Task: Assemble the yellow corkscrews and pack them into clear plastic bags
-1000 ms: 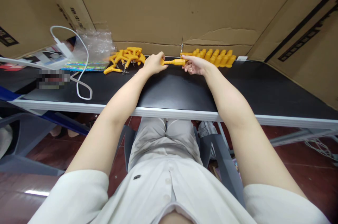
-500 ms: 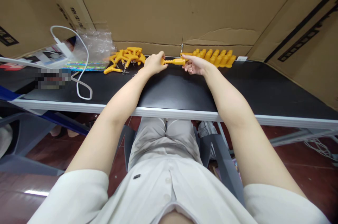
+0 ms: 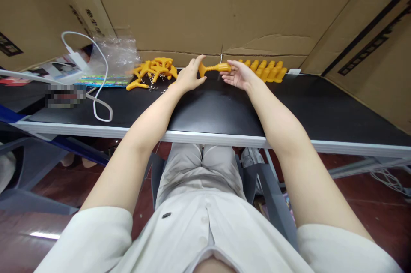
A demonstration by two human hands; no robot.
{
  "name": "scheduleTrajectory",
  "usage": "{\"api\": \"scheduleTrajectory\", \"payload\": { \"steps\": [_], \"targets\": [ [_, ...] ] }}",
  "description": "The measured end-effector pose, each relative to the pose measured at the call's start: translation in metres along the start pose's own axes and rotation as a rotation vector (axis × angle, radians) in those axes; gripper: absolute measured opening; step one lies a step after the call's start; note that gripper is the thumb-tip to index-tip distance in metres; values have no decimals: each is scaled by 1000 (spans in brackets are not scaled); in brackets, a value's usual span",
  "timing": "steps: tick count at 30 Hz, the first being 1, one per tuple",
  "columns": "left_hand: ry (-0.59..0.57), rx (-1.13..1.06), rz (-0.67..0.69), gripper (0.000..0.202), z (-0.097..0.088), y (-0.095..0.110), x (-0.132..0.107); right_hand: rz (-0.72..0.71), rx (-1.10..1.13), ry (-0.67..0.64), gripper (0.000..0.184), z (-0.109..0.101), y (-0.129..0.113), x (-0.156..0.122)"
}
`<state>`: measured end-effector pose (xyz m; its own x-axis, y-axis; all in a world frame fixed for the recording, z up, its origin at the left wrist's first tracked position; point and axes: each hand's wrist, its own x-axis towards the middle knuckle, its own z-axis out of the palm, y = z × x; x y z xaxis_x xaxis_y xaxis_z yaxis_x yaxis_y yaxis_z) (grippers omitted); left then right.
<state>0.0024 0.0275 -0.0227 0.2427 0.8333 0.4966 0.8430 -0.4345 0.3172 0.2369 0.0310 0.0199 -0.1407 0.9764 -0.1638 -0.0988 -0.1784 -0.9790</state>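
Note:
Between my hands, above the black tabletop, a yellow T-handled corkscrew [image 3: 210, 68] lies level, its handle to the left. My left hand [image 3: 189, 76] holds the crossbar between thumb and fingers, one at each end. A yellow sleeve [image 3: 224, 67] covers the corkscrew's right end. My right hand [image 3: 240, 75] has that sleeve at its thumb and forefinger, the other fingers loosely extended. Left of my left hand lies a pile of yellow T-handled corkscrews [image 3: 157, 67] with silver spirals. Beyond my right hand, yellow sleeves [image 3: 269, 70] stand upright in rows.
A clear plastic bag [image 3: 114, 54] and colourful flat packets [image 3: 102, 81] lie at the back left. A white cable [image 3: 104, 71] loops over the table there. Cardboard panels [image 3: 180, 7] wall the back and sides. The pale table edge [image 3: 215, 137] runs before my lap.
The corkscrew and its sleeve have moved slightly right and up. My left fingers have spread from a closed grasp, uncovering the crossbar. My right fingers have uncurled.

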Motion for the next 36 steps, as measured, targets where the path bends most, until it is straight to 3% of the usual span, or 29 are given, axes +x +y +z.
{"api": "scheduleTrajectory", "payload": {
  "steps": [7,11,15,20,25,31,36],
  "targets": [
    [30,46,-10,59,-2,3,-1,-226,4,189,23,-2,10,21],
    [14,57,-30,53,-3,7,-2,-333,-34,288,38,-8,15,35],
    [-3,52,-25,48,-4,8,-3,-427,-139,288,46,-14,21,43],
    [-48,75,-68,44,-8,15,-5,-673,-635,293,53,-16,28,41],
    [-54,81,-70,41,-7,13,-5,-770,-1175,322,44,-10,39,45],
    [-38,65,-44,34,-1,6,-2,-761,-1437,259,50,-3,47,45],
    [-54,29,-30,29,0,5,-1,-651,-1593,259,46,3,45,35]
  ]
}}
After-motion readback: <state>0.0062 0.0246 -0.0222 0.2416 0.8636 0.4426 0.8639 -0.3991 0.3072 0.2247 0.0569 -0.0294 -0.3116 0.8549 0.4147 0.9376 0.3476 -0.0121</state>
